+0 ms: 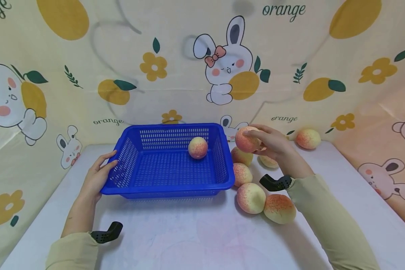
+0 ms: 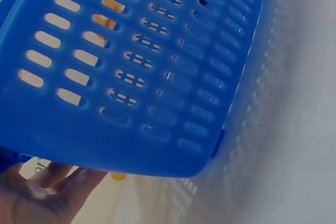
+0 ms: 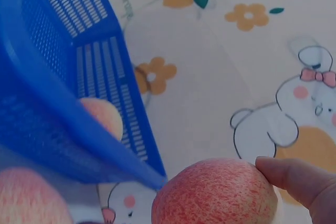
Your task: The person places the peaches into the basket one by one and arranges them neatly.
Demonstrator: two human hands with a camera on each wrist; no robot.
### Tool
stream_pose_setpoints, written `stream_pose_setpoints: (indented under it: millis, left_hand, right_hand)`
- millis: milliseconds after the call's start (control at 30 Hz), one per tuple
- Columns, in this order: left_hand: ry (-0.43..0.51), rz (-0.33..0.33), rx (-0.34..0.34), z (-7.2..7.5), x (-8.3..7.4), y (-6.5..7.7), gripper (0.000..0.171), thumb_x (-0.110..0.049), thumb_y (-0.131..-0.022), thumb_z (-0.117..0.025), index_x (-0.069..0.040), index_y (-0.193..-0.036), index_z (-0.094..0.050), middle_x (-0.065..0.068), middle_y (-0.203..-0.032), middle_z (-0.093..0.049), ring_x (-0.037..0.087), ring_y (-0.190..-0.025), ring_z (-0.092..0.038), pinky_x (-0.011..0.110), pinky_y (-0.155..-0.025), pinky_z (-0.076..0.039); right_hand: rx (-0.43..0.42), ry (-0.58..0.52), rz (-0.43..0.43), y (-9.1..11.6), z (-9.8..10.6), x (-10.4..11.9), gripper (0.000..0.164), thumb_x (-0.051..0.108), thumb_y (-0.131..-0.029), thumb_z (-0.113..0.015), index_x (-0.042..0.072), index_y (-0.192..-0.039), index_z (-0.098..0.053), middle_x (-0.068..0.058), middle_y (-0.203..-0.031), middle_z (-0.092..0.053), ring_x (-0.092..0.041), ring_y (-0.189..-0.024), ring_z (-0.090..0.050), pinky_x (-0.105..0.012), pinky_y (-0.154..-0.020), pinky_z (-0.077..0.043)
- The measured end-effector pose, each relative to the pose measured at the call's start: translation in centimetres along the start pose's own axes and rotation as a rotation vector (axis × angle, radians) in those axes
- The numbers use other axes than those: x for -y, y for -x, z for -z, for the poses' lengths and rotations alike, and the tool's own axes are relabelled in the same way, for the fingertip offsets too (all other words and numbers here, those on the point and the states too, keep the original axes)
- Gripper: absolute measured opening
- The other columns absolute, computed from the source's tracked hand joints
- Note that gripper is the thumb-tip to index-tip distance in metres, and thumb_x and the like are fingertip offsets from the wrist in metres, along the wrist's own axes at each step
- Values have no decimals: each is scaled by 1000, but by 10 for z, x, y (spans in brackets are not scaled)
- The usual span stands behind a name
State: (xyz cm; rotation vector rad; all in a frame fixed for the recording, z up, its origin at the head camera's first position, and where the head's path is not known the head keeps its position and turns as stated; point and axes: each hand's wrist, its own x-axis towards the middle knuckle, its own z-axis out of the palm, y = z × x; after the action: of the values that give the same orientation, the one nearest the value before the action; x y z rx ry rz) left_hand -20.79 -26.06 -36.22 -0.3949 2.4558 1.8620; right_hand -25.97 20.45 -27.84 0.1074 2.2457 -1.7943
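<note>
My left hand (image 1: pixel 95 176) grips the left rim of a blue plastic basket (image 1: pixel 170 190) with slotted walls. In the left wrist view its fingers (image 2: pixel 79 187) show at the basket's edge. One yellow-and-red peach (image 1: pixel 198 147) lies inside, toward the back right. To the right of the basket, my right hand (image 1: pixel 276 144) holds a reddish peach (image 1: pixel 245 140) between thumb and fingers, at about rim height. The right wrist view shows this held peach (image 3: pixel 215 195) close beside the basket's corner, with one fingertip on its skin.
Several peaches lie on the white table (image 1: pixel 162 240) along the basket's right side, including a pale one (image 1: pixel 251 198) and a redder one (image 1: pixel 279 209) touching it. Another peach (image 1: pixel 308 138) sits at the back right. A printed cloth (image 1: pixel 175 75) hangs behind the table.
</note>
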Motion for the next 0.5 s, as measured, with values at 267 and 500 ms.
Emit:
stream_pose_setpoints:
  millis: [267,500]
  left_hand:
    - [6,1,-7,0,1,1,51,-44,-100,-42,-36,-149,-32,20,-155,-26,36,-124,-44,23,-72,-52]
    - [17,-3,-5,0,1,2,52,-44,-100,-41,-35,-150,-30,20,-156,-23,42,-131,-39,54,-101,-41]
  right_hand:
    - [7,-35,8,-5,-24,15,71,36,-90,-65,14,-149,-32,-15,-150,-35,-36,-134,-35,-59,-106,-33]
    - [36,-17,-9,6,-52,37,66,37,-91,-63,14,-146,-36,-15,-149,-36,-36,-132,-37,-57,-106,-35]
